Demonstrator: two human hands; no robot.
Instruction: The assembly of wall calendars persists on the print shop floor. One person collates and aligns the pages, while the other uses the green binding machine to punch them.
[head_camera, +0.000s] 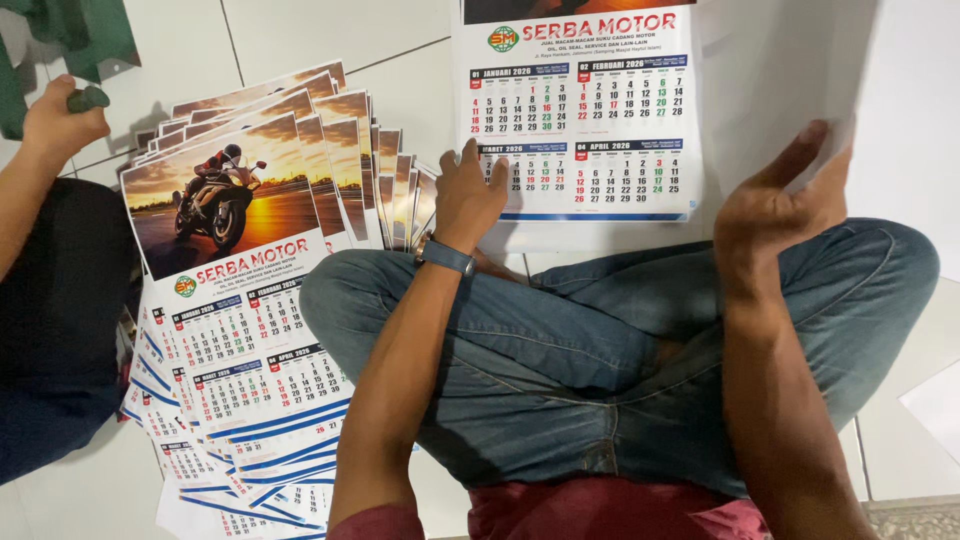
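While I sit cross-legged on the white tiled floor (300, 30), my left hand (470, 195) presses flat, fingers spread, on the lower edge of a glossy white paper wall calendar sheet with red and black date grids (585, 120) at top centre of the frame, seemingly pinning it so it won't slide. My right hand (775, 205), at right of centre, has its grip pinched on that sheet's right side, thumb up against the curling blank paper. At left lies a fanned stack of matching calendars with an orange motorcycle picture (240, 250), slick and thin. In the upper left, another person's hand (55, 120) holds something small and green.
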